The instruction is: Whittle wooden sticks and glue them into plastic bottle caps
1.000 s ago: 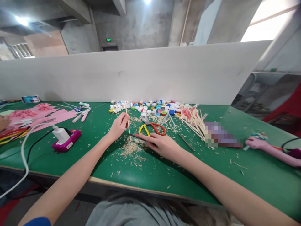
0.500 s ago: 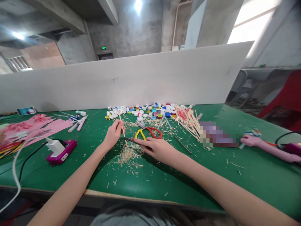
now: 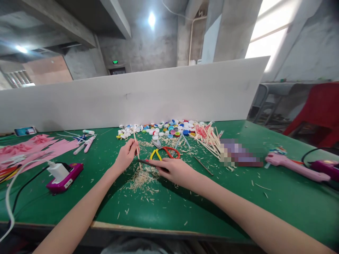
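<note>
A thin wooden chopstick [image 3: 136, 150] is pinched in my left hand [image 3: 126, 152], its lower end pointing down at a heap of wood shavings [image 3: 141, 179]. My right hand [image 3: 172, 169] is closed round a dark, narrow knife [image 3: 144, 162] with a bit of red near its grip. The blade's tip reaches across to the chopstick just below my left fingers; whether it touches cannot be made out. Just beyond my right hand lie pliers [image 3: 169, 151] with one red and one yellow handle.
Coloured bottle caps [image 3: 172, 132] lie along the white partition [image 3: 159, 95]. Loose chopsticks [image 3: 209, 143], a dark metal rod [image 3: 203, 165] and a pink glue gun [image 3: 296, 167] are to the right. A purple power strip [image 3: 65, 179] with cables and pink paper [image 3: 62, 144] are at left.
The view has shifted slightly, tilting up and to the right. My right hand and the knife tip have moved a little left against the chopstick; both grips are unchanged.
</note>
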A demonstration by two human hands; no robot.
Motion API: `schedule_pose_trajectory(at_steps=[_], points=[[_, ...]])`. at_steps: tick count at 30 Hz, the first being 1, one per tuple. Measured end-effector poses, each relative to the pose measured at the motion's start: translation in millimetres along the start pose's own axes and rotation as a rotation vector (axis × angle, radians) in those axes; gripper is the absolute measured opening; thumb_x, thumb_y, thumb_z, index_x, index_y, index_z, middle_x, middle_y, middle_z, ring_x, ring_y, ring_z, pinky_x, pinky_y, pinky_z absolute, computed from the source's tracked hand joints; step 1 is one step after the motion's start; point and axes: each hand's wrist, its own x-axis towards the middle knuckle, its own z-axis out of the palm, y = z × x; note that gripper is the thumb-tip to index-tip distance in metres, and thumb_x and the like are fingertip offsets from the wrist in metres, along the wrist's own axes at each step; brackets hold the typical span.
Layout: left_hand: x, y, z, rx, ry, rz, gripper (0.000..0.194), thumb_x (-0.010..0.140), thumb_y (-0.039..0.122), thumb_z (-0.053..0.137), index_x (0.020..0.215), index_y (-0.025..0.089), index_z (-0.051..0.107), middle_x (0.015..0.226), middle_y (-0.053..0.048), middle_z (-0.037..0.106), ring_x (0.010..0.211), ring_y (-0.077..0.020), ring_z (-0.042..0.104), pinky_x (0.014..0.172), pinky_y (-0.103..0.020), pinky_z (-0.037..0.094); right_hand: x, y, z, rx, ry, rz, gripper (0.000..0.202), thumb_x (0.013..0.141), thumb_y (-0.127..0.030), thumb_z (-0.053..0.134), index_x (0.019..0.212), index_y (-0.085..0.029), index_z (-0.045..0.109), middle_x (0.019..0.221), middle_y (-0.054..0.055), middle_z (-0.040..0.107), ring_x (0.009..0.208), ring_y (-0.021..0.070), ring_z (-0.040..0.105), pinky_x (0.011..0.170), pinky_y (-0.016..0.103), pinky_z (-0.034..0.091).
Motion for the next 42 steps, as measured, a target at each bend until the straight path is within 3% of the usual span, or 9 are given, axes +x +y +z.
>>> schedule_pose_trajectory(at_steps=[4,15,28,42], points=[[0,0,-0.2,0.005,-0.016,0.006,0.028,0.095,0.044,0.036,0.082,0.021,0.046,0.067,0.002,0.054,0.058,-0.0119,0.050,0.059,-0.025,0.042,-2,3,2,0.053,-0.062,-0.020,0.043,0.092,-0.027,0.044,0.134,-0.037,0.051,0.100,0.002,0.066,0.083,0.0151,0.060,0.072,0.026,0.044],[1,4,-1.4,0.034,-0.031,-0.019,0.030,0.095,0.045,0.035,0.083,0.021,0.046,0.066,0.003,0.054,0.058,-0.0112,0.050,0.059,-0.024,0.041,-5,4,7,-0.064,0.006,-0.083,0.045,0.095,-0.031,0.038,0.139,-0.037,0.044,0.090,0.001,0.061,0.067,0.0119,0.053,0.058,0.023,0.032],[2,4,0.6,0.036,-0.046,-0.022,0.029,0.096,0.045,0.034,0.084,0.021,0.045,0.066,0.003,0.052,0.057,-0.0115,0.049,0.059,-0.025,0.042,-4,6,8,-0.277,0.037,-0.088,0.047,0.100,-0.034,0.031,0.147,-0.039,0.028,0.090,0.001,0.055,0.050,0.0075,0.026,0.047,0.025,0.015],[2,6,-0.7,0.049,-0.060,-0.024,0.030,0.096,0.046,0.033,0.084,0.021,0.045,0.067,0.003,0.053,0.057,-0.0115,0.049,0.058,-0.025,0.041,-4,8,8,-0.212,0.001,-0.045,0.047,0.098,-0.034,0.035,0.144,-0.043,0.031,0.086,0.000,0.056,0.053,0.0079,0.034,0.049,0.024,0.016]])
